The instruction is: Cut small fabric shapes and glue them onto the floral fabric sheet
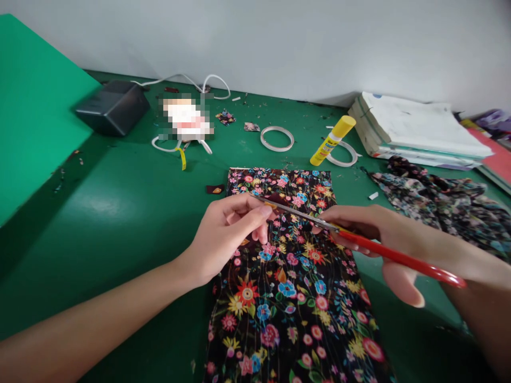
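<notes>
My right hand (pixel 371 223) grips a pair of scissors (pixel 383 250) with red handles, its thumb sticking out below them. The blades point left toward my left hand (pixel 235 223). Between its thumb and forefinger, my left hand pinches a small dark fabric piece (pixel 274 205) with an orange mark, right at the blades. Its outline is partly hidden by the fingers and scissors. Beneath both hands lies a long strip of black floral fabric (pixel 287 319). A similar dark scrap (pixel 215 189) with an orange motif rests just left of the strip's far end.
On the green table (pixel 112 255) stands a yellow glue stick (pixel 333 141), leaning over one of two white tape rolls (pixel 277 139). Stacked books (pixel 423 133) and crumpled floral fabric (pixel 451 207) lie at right. A black box (pixel 113 108) and white cable (pixel 215 78) are at back left.
</notes>
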Demonstrator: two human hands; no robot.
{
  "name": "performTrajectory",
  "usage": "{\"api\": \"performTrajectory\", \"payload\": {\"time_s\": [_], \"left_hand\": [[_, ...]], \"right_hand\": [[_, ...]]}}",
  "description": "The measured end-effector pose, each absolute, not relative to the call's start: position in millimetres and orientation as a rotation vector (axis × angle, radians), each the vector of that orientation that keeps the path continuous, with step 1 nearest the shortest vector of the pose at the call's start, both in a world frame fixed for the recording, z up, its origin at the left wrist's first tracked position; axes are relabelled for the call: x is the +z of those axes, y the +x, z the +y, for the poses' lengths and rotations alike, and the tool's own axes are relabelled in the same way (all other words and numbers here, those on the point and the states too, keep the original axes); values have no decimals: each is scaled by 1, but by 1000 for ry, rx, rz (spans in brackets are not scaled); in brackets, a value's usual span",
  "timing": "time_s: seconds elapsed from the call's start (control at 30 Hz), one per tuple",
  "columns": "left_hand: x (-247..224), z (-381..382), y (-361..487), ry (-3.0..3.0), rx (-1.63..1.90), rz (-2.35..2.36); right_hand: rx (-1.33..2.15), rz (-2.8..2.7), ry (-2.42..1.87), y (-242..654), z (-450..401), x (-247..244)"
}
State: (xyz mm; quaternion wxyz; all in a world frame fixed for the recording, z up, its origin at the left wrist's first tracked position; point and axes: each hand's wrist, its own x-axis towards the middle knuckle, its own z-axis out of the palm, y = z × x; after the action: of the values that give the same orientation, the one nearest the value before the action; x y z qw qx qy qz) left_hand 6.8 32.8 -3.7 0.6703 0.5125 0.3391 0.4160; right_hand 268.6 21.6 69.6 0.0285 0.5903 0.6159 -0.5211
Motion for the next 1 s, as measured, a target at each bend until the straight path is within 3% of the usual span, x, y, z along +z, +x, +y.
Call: {"api": "performTrajectory", "payload": {"time_s": [1.0], "left_hand": [[-3,34,8,1121,931,744]], "right_hand": [[-1682,1931,1785,279,21,56]]}}
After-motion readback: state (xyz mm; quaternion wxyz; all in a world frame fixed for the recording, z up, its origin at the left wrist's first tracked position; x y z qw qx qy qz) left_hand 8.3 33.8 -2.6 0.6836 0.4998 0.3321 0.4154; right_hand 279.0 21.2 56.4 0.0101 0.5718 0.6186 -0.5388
